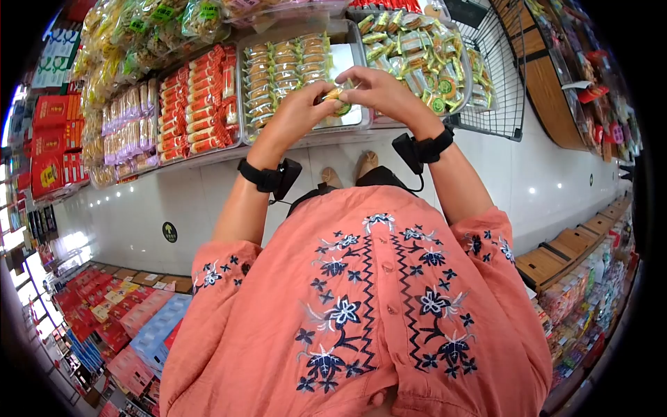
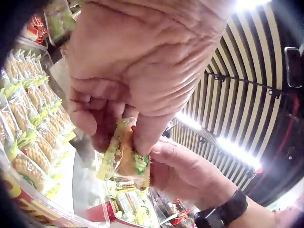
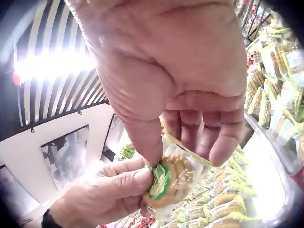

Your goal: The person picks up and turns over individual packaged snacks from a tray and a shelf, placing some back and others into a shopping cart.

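Observation:
Both hands meet over the front of a clear plastic bin [image 1: 249,128], holding one small wrapped biscuit [image 3: 173,183]. Its wrapper is clear with yellow-green edges, and a green and white label shows in the right wrist view. My left hand [image 1: 299,112] pinches one side of the packet between thumb and fingers. From the other side my right hand [image 1: 390,99] grips it, thumb on the label and fingers curled behind the wrapper. Rows of similar wrapped biscuits [image 1: 286,66] stand in the bin beneath, beside its bare white bottom [image 1: 341,61].
Right of the bin is another one heaped with green-and-yellow packets [image 1: 420,59], then a wire shopping cart [image 1: 497,90]. Red-wrapped packs [image 1: 198,97] and purple-and-white packs [image 1: 130,115] lie to the left. Bagged goods [image 1: 149,28] rise behind them.

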`<state>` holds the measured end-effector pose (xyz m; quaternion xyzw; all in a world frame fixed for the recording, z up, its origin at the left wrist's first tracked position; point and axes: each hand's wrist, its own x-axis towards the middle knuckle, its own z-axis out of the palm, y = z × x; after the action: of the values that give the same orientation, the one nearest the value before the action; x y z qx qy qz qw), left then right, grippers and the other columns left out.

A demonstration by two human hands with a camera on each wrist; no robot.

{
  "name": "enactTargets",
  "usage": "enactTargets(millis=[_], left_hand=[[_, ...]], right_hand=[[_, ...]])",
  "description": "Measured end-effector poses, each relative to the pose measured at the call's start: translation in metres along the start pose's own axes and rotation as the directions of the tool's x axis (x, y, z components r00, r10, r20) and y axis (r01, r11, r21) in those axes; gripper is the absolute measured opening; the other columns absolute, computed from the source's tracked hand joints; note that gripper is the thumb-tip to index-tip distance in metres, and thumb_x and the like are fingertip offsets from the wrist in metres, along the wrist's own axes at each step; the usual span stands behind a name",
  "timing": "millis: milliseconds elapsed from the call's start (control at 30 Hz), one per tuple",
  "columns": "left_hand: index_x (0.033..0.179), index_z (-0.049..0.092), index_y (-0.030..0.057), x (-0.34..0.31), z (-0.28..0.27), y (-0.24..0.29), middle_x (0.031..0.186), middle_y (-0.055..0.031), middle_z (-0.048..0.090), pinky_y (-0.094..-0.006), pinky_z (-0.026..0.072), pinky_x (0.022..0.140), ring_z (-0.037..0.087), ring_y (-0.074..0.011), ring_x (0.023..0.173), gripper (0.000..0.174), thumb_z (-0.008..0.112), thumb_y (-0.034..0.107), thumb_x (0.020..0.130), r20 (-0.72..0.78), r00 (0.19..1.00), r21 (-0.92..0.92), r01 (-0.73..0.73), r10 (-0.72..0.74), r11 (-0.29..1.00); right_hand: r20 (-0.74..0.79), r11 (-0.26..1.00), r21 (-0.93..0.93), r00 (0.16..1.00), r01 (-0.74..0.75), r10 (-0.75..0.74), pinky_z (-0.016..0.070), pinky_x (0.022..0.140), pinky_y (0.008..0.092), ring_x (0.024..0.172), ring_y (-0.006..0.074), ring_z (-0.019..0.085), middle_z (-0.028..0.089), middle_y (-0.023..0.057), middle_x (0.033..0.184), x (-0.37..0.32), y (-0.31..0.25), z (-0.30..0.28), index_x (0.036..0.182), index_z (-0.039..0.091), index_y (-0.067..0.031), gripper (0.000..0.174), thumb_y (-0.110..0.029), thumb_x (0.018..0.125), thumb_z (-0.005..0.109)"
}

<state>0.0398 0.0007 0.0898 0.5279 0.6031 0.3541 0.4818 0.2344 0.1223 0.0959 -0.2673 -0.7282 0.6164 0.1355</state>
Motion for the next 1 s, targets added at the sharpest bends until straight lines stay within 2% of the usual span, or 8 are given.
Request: enactTargets(millis=[67, 167, 267, 400, 467, 600, 700, 1000], left_hand=[[0.122, 0.062, -0.002, 0.004, 0.001, -0.017, 0.11, -0.0064, 0.067, -0.0296, 0.0509, 0.086, 0.063, -0.0137, 0.1, 0.032, 0.063, 0.023, 0.101, -0.058, 0.998, -0.043, -0.033, 0.031, 0.999], [0.119, 0.063, -0.0009, -0.007, -0.005, -0.018, 0.101, -0.0082, 0.068, -0.0325, 0.0503, 0.083, 0.064, -0.018, 0.093, 0.033, 0.059, 0.027, 0.103, -0.181, 0.982, 0.15, -0.025, 0.052, 0.988], [0.113, 0.064, 0.0013, -0.012, -0.009, -0.035, 0.094, -0.0148, 0.068, -0.0393, 0.0493, 0.078, 0.065, -0.0286, 0.087, 0.033, 0.053, 0.031, 0.104, -0.056, 0.998, 0.377, 0.024, -0.003, 0.926], [0.104, 0.064, 0.0029, -0.006, 0.004, -0.053, 0.095, -0.0233, 0.066, -0.0498, 0.0465, 0.076, 0.062, -0.0434, 0.088, 0.033, 0.048, 0.032, 0.104, -0.047, 0.999, 0.553, 0.004, 0.027, 0.833], [0.105, 0.064, 0.0026, -0.006, 0.007, -0.057, 0.095, -0.0232, 0.067, -0.05, 0.047, 0.076, 0.062, -0.0434, 0.087, 0.034, 0.048, 0.032, 0.104, -0.079, 0.995, 0.619, 0.001, 0.061, 0.785], [0.108, 0.064, 0.0026, -0.005, 0.005, -0.053, 0.094, -0.024, 0.067, -0.0517, 0.0474, 0.078, 0.061, -0.0445, 0.088, 0.032, 0.049, 0.031, 0.103, -0.156, 0.987, 0.635, 0.061, 0.05, 0.77], [0.109, 0.065, 0.0029, -0.006, -0.003, -0.049, 0.095, -0.0245, 0.068, -0.0522, 0.0473, 0.08, 0.061, -0.0444, 0.091, 0.031, 0.051, 0.029, 0.103, -0.137, 0.991, 0.567, 0.082, -0.004, 0.82], [0.112, 0.064, -0.0015, -0.022, -0.018, -0.063, 0.095, -0.0242, 0.068, -0.0482, 0.0491, 0.079, 0.063, -0.042, 0.089, 0.034, 0.053, 0.029, 0.102, -0.228, 0.965, 0.528, 0.013, 0.127, 0.849]], right_hand=[[0.016, 0.995, 0.035, 0.995, -0.098, 0.098, 0.0412, 0.059, 0.0236, 0.068, 0.0047, 0.049, 0.05, -0.0057, 0.073, -0.003, -0.002, 0.001, 0.115, 0.065, -0.0052, 0.033, -0.025, 0.09, 0.073], [-0.056, 0.991, -0.106, 0.995, -0.084, 0.079, 0.0397, 0.056, 0.0245, 0.065, 0.0049, 0.047, 0.05, -0.0051, 0.071, -0.01, 0.019, 0.001, 0.11, 0.066, -0.0049, 0.028, -0.022, 0.09, 0.074], [-0.094, 0.973, -0.23, 0.996, -0.021, -0.001, 0.0433, 0.06, 0.0284, 0.066, 0.0098, 0.051, 0.053, -0.0001, 0.071, -0.012, 0.037, 0.009, 0.107, 0.066, -0.0049, 0.026, -0.017, 0.086, 0.075], [-0.071, 0.94, -0.339, 0.995, 0.043, -0.071, 0.0493, 0.067, 0.035, 0.072, 0.0218, 0.062, 0.063, 0.0095, 0.078, -0.009, 0.055, 0.024, 0.106, 0.064, -0.0059, 0.024, -0.013, 0.084, 0.072], [-0.068, 0.923, -0.379, 0.992, 0.068, -0.102, 0.0516, 0.072, 0.0385, 0.08, 0.0302, 0.066, 0.067, 0.0147, 0.086, -0.007, 0.062, 0.029, 0.104, 0.064, -0.0062, 0.022, -0.01, 0.084, 0.07], [-0.055, 0.893, -0.417, 0.976, 0.17, -0.212, 0.0513, 0.074, 0.0381, 0.081, 0.0291, 0.065, 0.068, 0.0145, 0.089, 0.005, 0.093, 0.046, 0.102, 0.063, -0.0024, 0.019, -0.007, 0.084, 0.065], [-0.07, 0.898, -0.41, 0.976, 0.159, -0.205, 0.0511, 0.074, 0.0391, 0.081, 0.0297, 0.063, 0.066, 0.0146, 0.089, 0.014, 0.103, 0.06, 0.1, 0.064, -0.0028, 0.017, -0.005, 0.083, 0.064], [-0.247, 0.831, -0.556, 0.955, -0.001, -0.165, 0.0527, 0.074, 0.0463, 0.084, 0.0399, 0.065, 0.066, 0.02, 0.085, 0.006, 0.074, 0.084, 0.087, 0.069, -0.0018, 0.008, -0.005, 0.08, 0.066]])
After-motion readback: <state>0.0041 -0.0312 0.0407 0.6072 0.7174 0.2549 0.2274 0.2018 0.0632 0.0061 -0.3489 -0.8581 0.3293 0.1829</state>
